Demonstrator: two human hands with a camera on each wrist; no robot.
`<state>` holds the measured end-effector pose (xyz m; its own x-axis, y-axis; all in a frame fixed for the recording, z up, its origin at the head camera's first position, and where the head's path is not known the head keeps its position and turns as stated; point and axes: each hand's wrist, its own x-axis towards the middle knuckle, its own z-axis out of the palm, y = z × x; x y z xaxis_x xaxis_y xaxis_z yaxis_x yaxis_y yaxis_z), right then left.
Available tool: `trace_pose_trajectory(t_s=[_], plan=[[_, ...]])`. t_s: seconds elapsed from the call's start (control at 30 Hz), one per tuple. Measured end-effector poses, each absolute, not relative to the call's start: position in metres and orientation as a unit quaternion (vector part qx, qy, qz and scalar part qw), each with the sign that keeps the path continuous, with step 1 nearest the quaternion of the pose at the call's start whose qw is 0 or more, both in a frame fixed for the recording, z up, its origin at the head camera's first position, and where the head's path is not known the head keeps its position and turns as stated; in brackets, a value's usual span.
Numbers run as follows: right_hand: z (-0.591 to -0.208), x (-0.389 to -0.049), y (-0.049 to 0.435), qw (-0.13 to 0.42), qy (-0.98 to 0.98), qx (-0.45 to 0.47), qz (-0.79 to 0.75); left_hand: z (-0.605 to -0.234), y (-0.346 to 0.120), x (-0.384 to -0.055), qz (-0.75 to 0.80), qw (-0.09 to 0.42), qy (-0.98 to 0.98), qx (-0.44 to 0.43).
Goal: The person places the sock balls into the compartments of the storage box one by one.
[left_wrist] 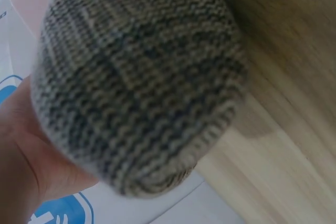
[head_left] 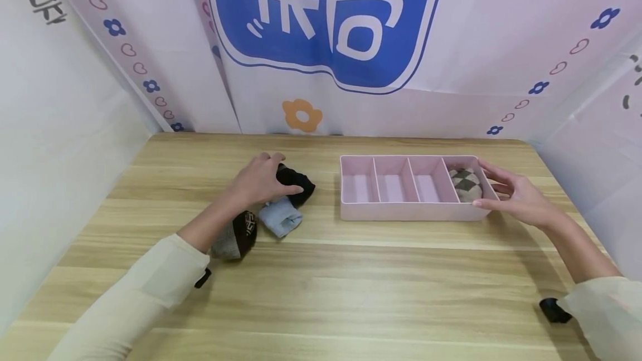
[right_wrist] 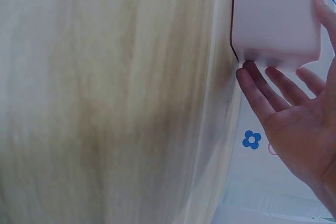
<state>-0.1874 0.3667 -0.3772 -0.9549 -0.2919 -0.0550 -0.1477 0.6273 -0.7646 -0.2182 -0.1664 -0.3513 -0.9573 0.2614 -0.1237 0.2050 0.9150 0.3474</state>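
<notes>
My left hand (head_left: 258,180) holds a rolled black sock (head_left: 300,183), thumb on its near side and fingers on its far side. Just in front lies a rolled light blue sock (head_left: 280,216). Below my left wrist sits a grey and dark brown sock bundle (head_left: 236,238); a grey knitted bundle (left_wrist: 142,77) fills much of the left wrist view. My right hand (head_left: 521,196) grips the right end of a pink divided box (head_left: 416,211), thumb at the front corner, fingers along the end wall. An argyle-patterned sock (head_left: 465,184) lies in the rightmost compartment.
Everything stands on a wood-grain table (head_left: 321,294). A printed cloth (head_left: 436,110) hangs behind its far edge, with white sheets at both sides. Black straps show at both sleeve cuffs.
</notes>
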Motion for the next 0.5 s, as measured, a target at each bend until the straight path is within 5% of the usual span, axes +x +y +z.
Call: trace_pose_trajectory(t_s=[0.5], plan=[[-0.3771, -0.1876, 0.3663, 0.086, 0.899, -0.126, -0.411, -0.3571, -0.1603, -0.2218, 0.142, 0.086, 0.979, 0.121]])
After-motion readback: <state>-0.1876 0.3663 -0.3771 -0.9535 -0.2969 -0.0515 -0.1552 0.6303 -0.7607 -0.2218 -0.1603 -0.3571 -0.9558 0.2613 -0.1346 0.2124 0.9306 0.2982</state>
